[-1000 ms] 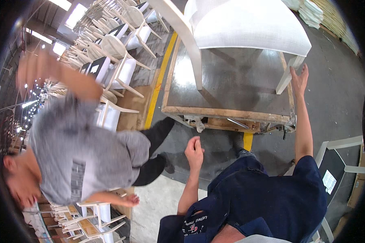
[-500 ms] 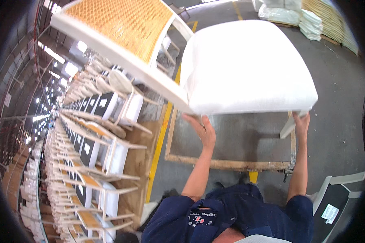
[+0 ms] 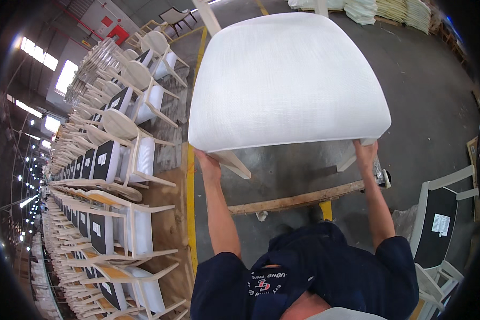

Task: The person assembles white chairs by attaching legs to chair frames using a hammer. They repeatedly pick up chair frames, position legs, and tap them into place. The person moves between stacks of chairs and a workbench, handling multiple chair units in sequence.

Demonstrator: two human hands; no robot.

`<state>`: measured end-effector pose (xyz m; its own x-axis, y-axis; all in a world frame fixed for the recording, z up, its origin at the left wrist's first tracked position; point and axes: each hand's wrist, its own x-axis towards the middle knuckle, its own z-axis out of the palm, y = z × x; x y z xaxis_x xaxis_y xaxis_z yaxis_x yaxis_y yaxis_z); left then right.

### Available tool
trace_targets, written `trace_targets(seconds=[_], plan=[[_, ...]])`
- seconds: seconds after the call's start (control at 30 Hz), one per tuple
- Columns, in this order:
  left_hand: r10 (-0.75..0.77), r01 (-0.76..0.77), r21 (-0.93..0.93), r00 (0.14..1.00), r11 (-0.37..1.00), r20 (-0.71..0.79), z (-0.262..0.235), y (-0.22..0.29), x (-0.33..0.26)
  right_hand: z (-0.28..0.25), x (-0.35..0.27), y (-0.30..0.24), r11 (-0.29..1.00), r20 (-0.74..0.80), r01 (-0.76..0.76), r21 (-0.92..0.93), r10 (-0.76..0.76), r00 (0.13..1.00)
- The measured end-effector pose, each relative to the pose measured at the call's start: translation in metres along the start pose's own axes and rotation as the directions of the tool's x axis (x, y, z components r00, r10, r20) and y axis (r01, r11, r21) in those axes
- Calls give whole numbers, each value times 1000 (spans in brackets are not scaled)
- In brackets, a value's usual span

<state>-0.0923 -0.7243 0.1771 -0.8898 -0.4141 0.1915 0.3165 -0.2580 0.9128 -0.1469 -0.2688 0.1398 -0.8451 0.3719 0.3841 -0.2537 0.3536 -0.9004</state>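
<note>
Chair [image 3: 288, 80] has swung square-on, left hand [image 3: 208, 164] shifting out to its left front corner; right hand [image 3: 366, 154] holds the other. Fingers grip from below, tips partly hidden; support looks even. Table rim [image 3: 298, 200] sits bodyward of the fingers; grey floor [image 3: 426, 101] gives room right, chair rows [image 3: 145, 157] crowd left.

Fingers [image 3: 366, 151] hold a white-seated chair [image 3: 290, 80] at both front corners.
</note>
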Motion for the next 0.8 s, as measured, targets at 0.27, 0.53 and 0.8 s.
trace_targets(seconds=[0.27, 0.53, 0.8], plan=[[119, -99, 508, 993, 856, -6, 30, 1, -8, 4, 34, 13, 990, 50, -137, 11, 137, 989], [287, -128, 627, 945, 768, -158, 55, 4, 10, 16, 59, 2, 984, 160, -146, 107, 128, 979], [148, -56, 424, 971, 904, -187, 63, 19, 15, 23, 64, -10, 993, 87, -78, 87, 70, 994]])
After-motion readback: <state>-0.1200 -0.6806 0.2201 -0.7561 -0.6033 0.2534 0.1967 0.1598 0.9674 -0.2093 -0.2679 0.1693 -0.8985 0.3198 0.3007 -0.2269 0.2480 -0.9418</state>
